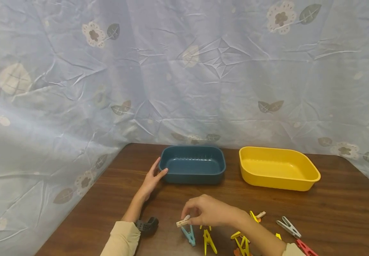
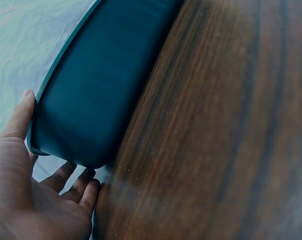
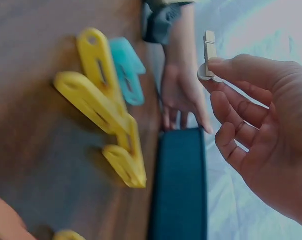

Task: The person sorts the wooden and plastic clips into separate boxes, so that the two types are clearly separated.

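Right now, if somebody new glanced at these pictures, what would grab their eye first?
Probably the bright yellow bin toward the table's back right, with the dark blue bin to its left, where the left hand touches the left end. Next, front and center, the right hand pinching a wooden clothespin, near a light blue clip and yellow clips.

Basins (image 1: 192, 179) (side by side) on table (image 1: 91, 220), clothespins (image 1: 206, 234) in front, cloth (image 1: 184, 89) behind

Makeshift tabletop set-up, rm type unclear: brown wood-grain table (image 1: 341, 213) w/ creased floral cloth (image 1: 178, 81) bhnd.
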The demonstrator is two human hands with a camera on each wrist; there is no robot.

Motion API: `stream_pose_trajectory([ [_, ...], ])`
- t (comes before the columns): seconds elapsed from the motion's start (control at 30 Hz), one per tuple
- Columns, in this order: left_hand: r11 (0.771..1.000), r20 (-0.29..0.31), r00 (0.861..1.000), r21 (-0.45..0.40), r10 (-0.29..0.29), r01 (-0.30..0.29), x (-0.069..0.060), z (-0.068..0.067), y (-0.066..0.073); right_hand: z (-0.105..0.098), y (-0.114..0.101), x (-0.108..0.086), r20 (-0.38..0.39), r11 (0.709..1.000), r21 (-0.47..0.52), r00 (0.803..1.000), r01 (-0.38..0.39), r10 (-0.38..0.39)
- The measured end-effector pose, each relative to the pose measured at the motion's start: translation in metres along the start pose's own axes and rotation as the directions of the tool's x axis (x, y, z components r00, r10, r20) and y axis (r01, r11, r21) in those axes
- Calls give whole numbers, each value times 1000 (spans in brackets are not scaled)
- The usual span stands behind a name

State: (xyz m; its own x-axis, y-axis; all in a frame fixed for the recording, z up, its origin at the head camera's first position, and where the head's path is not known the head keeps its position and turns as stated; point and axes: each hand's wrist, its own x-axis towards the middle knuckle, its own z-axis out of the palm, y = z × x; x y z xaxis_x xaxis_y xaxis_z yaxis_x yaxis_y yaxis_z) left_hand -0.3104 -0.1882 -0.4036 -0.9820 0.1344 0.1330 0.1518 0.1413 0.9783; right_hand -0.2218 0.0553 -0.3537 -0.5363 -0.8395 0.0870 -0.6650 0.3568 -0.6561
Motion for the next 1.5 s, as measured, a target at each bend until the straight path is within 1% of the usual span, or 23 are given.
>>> stream_pose_trajectory([
  [0.1, 1000, -1, 1000, -1, 3, -3, 1, 0, 0, -13, 0, 1, -24, 1000, 0, 1000, -20, 20],
  [0.23, 1000, -8, 1000, 3, 0, 0, 1, 0, -1, -29, 4, 2, -64, 998, -34, 997, -48, 46],
  [0.4, 1000, -14, 1000, 1, -1, 1, 1, 1, -2, -46, 10, 3, -127, 994, -62, 989, -85, 76],
  [0.5, 1000, -17, 1000, 0, -2, 2, 1, 1, -1, -56, 15, 3, -167, 992, -88, 983, -93, 77],
  [0.77, 1000, -17, 1000, -1, 4, -4, 1, 1, 1, -74, 35, 9, -271, 971, -187, 958, -148, 94],
  [0.9, 1000, -18, 1000, -4, 2, -2, -1, 1, 2, -81, 49, 13, -316, 964, -188, 941, -188, 122],
  [0.97, 1000, -20, 1000, -4, -1, 1, -1, 1, 3, -84, 56, 15, -340, 962, -173, 929, -213, 144],
  [1.07, 1000, -21, 1000, 0, -5, 5, -2, 2, 4, -87, 68, 19, -384, 958, -141, 906, -248, 178],
  [1.2, 1000, -22, 1000, 4, -4, 4, -2, 2, 4, -87, 84, 24, -452, 954, -82, 864, -287, 221],
  [1.27, 1000, -19, 1000, 3, -5, 5, -1, 2, 3, -85, 90, 26, -485, 950, -58, 841, -307, 242],
  [1.37, 1000, -12, 1000, 5, -3, 3, 0, 2, 2, -81, 100, 27, -521, 944, -29, 811, -330, 267],
  [1.43, 1000, -12, 1000, 7, -1, 2, -1, 2, 2, -77, 105, 28, -535, 939, -2, 794, -344, 290],
  [1.5, 1000, -15, 1000, 11, 3, -3, -1, 2, 2, -73, 111, 29, -542, 936, 15, 784, -353, 304],
])
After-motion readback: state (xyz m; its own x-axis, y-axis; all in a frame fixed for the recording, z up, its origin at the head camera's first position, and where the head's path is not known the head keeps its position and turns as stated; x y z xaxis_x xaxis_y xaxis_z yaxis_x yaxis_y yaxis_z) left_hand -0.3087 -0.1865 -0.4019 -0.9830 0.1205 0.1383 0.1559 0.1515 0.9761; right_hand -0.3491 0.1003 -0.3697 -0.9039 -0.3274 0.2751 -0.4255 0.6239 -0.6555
